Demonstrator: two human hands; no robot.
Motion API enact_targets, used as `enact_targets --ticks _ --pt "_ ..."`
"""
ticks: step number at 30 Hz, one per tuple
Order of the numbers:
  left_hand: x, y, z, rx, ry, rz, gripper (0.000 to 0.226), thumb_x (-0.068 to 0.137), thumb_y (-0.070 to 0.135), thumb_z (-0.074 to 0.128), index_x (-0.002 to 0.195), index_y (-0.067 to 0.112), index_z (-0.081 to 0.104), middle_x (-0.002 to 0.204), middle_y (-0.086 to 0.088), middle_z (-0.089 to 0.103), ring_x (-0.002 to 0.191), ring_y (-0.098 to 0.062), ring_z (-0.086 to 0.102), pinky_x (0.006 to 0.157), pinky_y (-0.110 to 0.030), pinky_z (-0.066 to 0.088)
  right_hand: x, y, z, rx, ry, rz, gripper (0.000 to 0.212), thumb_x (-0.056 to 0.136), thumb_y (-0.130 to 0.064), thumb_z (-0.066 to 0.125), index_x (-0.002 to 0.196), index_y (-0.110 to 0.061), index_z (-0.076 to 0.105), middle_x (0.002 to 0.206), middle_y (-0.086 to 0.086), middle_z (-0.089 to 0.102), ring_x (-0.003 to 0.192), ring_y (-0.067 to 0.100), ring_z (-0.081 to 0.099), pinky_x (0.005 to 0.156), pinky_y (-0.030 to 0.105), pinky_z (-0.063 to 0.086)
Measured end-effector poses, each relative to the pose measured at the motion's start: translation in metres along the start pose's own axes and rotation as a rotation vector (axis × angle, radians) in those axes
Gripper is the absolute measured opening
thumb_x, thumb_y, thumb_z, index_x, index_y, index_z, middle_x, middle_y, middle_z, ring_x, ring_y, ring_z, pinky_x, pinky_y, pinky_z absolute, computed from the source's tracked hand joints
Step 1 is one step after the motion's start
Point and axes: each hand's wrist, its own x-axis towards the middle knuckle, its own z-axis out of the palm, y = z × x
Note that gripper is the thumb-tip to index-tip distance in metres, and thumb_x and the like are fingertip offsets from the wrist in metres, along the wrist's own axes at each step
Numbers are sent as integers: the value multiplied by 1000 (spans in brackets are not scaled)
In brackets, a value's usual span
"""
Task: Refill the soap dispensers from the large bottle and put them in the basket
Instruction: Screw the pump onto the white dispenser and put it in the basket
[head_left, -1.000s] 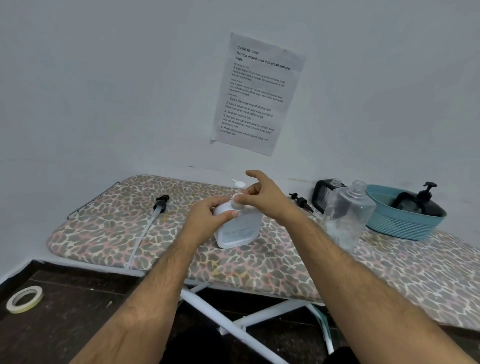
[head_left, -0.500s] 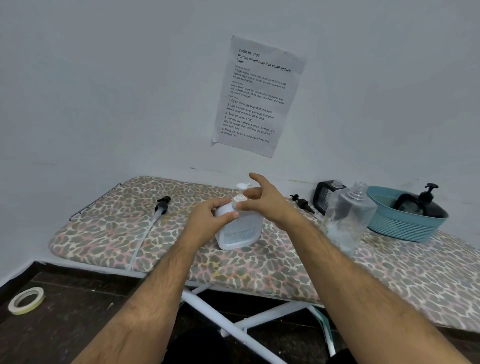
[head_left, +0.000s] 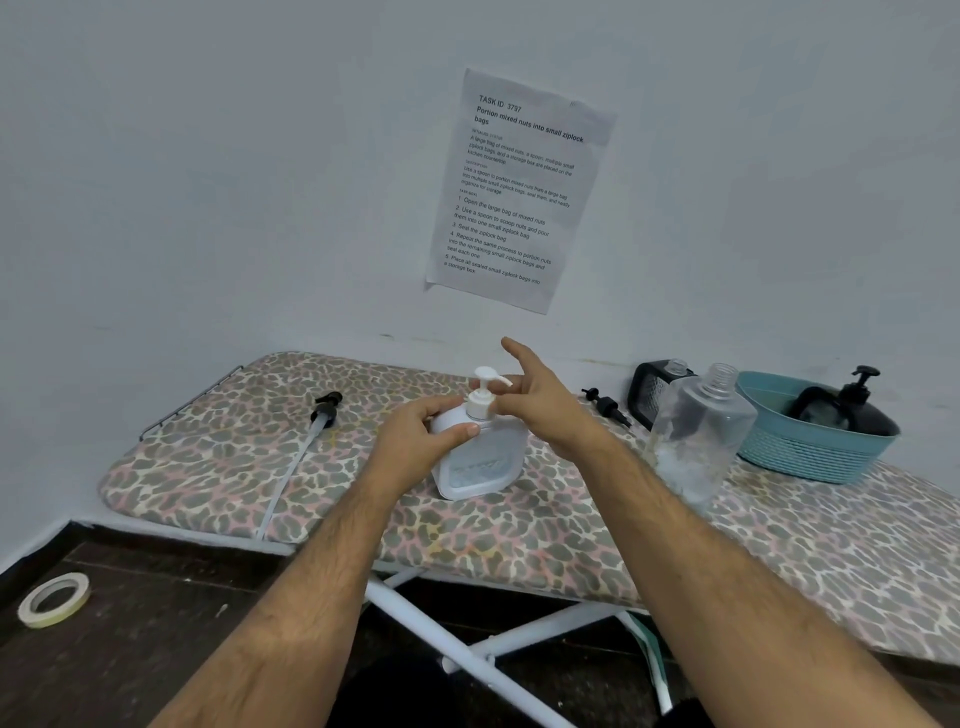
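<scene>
Here the left hand (head_left: 423, 436) wraps the shoulder of the white dispenser (head_left: 478, 457) standing mid-board toward the near edge of the ironing board (head_left: 519, 540), while the right hand (head_left: 535, 402) pinches the pump collar (head_left: 479, 405) with forefinger raised; the collar probably wants turning squarely, body held from twisting, until snug. Counted: 1 white dispenser, 1 black dispenser (head_left: 852, 410) in 1 basket (head_left: 810, 452) at the far right edge, 1 uncapped clear bottle (head_left: 698, 436), 1 open dark dispenser (head_left: 649, 392), 2 loose pumps (head_left: 324, 410) (head_left: 605, 402).

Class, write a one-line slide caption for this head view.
Left hand holds white dispenser; right hand at its pump.
</scene>
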Motion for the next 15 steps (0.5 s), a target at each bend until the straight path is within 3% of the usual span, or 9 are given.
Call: enact_targets --ticks 3,8,11,13,15 --pt "-1 1 0 -4 0 6 44 78 30 82 120 26 69 111 15 70 100 -4 66 92 -38 56 1 2 -2 -6 -6 -8 83 80 -6 72 149 -27 31 104 6 74 104 20 68 95 36 48" --pt "-1 1 0 -13 -3 -2 53 74 40 83 122 23 68 114 13 69 102 -4 65 93 -38 56 0 -2 6 -141 48 -59 76 79 -15 81 143 -22 41 90 -2 60 80 8 60 75 20 44" --pt "-2 1 -1 -24 -7 -2 51 73 41 82 120 25 69 113 13 70 102 -5 67 92 -40 56 2 -2 5 -151 10 -51 82 78 -18 81 146 -25 37 98 -1 62 91 12 62 81 26 48" --pt "-2 2 0 -29 -7 -2 43 78 32 82 119 27 70 110 15 70 100 -4 67 92 -39 56 2 0 1 -80 -31 -32 84 78 -11 76 149 -25 33 104 -1 70 103 17 66 91 35 51" --pt "-2 1 0 -35 -9 1 42 78 31 82 118 29 70 110 16 70 99 -4 67 92 -40 56 2 1 -1 -35 -35 -22 81 81 -3 73 149 -22 33 103 0 74 103 20 69 91 36 52"
